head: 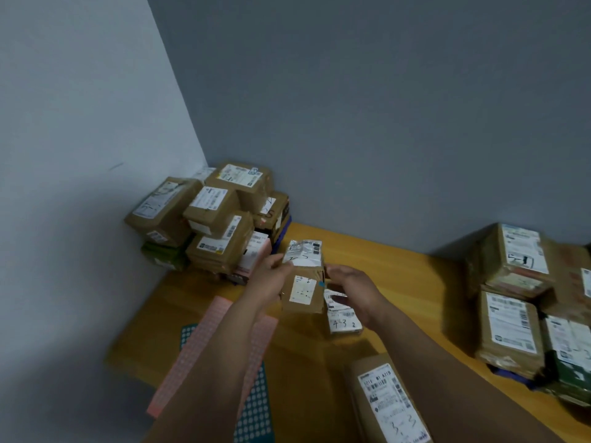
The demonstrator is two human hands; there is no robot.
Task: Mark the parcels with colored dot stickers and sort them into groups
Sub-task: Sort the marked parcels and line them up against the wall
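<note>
Our left hand point(271, 282) grips the left side of a small brown box point(303, 292), which is held above the middle of the table point(415, 282). Our right hand point(355, 289) is at the right edge of the box with curled fingers; we cannot tell if it holds the box. A blue dot point(321, 284) sits on this edge. Sticker sheets point(204, 334) lie near left. The left pile point(217, 219) stands far in the corner and the right pile point(511, 298) at the right.
</note>
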